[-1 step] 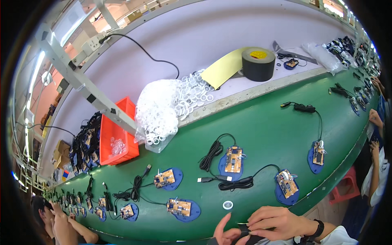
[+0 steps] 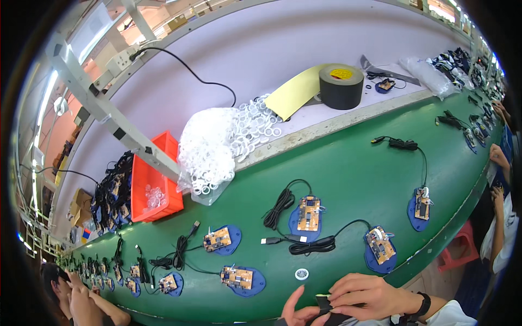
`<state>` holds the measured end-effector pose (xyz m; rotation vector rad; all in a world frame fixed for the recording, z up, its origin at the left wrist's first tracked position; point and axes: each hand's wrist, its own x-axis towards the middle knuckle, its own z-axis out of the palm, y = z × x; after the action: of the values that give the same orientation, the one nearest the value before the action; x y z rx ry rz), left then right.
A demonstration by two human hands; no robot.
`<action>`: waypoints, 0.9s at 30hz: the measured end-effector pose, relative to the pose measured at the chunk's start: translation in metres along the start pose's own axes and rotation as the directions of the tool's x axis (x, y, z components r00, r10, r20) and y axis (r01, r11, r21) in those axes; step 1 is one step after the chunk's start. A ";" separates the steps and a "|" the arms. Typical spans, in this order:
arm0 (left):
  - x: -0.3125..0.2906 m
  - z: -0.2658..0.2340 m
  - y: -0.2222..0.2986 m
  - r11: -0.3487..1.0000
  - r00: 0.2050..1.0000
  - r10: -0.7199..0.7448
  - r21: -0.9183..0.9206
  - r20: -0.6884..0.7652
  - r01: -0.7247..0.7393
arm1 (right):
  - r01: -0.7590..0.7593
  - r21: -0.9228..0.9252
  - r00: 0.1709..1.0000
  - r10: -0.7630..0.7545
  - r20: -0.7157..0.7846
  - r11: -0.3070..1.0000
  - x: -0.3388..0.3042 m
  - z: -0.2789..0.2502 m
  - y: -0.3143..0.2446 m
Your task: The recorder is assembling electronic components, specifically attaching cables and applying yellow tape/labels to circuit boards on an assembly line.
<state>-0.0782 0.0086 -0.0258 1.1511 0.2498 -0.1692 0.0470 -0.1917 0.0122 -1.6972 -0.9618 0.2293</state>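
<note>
At the belt's near edge, my right hand (image 2: pixel 364 296) pinches a small black strip (image 2: pixel 323 303) with a yellow-green edge. My left hand (image 2: pixel 298 311) is at the strip's lower part, its index finger raised and its thumb and other fingers closed in around it; the lower part of this grip is cut off by the picture edge. Just beyond my left fingertip, a white ring (image 2: pixel 302 274) lies on the green belt (image 2: pixel 337 168). Nearby are blue mouse bases with circuit boards, one (image 2: pixel 380 250) to the right of the ring and another (image 2: pixel 243 280) to its left.
Beyond the belt, a shelf holds a bag of white rings (image 2: pixel 206 146) and a black tape roll (image 2: pixel 341 89) with its yellow end unrolled. A red bin (image 2: pixel 157 201) stands left of the bag. Coiled cables (image 2: pixel 312 245) lie on the belt. Other people's hands (image 2: pixel 497 195) work at both sides.
The black strip is tipped up slightly and shows more of its face and its yellow-green edge. My hands have barely moved, and the whole view has shifted a little.
</note>
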 end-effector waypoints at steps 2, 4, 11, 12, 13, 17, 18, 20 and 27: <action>-0.005 0.011 0.009 0.999 0.991 -0.002 0.050 -0.131 0.009 | 0.049 -0.051 0.997 -0.052 -0.050 0.998 -0.004 -0.003 -0.004; 0.000 0.007 0.003 0.968 0.988 0.126 0.228 -0.084 -0.104 | 0.054 -0.031 0.998 -0.054 0.012 0.998 -0.010 -0.008 -0.007; 0.005 0.026 0.042 0.596 0.952 0.282 0.756 0.120 -0.271 | -0.040 0.123 0.998 0.034 0.052 0.992 -0.016 -0.018 -0.007; 0.005 0.027 0.038 0.706 0.960 0.264 0.659 0.095 -0.259 | 0.004 0.092 0.996 -0.012 0.085 0.996 -0.015 -0.021 -0.008; 0.004 0.027 0.034 0.801 0.967 0.243 0.548 0.073 -0.242 | 0.049 0.062 0.991 -0.056 0.120 0.997 -0.015 -0.023 -0.009; 0.000 0.020 0.024 0.885 0.984 0.153 0.430 0.085 -0.175 | 0.065 0.038 0.982 -0.071 0.173 0.997 -0.013 -0.032 -0.013; 0.002 0.018 0.023 0.883 0.979 0.169 0.423 0.114 -0.202 | -0.037 0.100 0.980 0.016 0.198 0.994 -0.015 -0.033 -0.012; 0.004 0.017 0.023 0.883 0.971 0.185 0.409 0.149 -0.231 | -0.143 0.151 0.969 0.107 0.224 0.978 -0.019 -0.032 -0.012; 0.001 0.022 0.029 0.942 0.998 0.031 0.332 0.060 -0.049 | -0.432 0.361 0.901 0.409 0.142 0.827 -0.015 -0.033 -0.029</action>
<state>-0.0679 -0.0005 0.0077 1.4853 0.1518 -0.2124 0.0429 -0.2239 0.0445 -1.5173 -0.5205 0.7201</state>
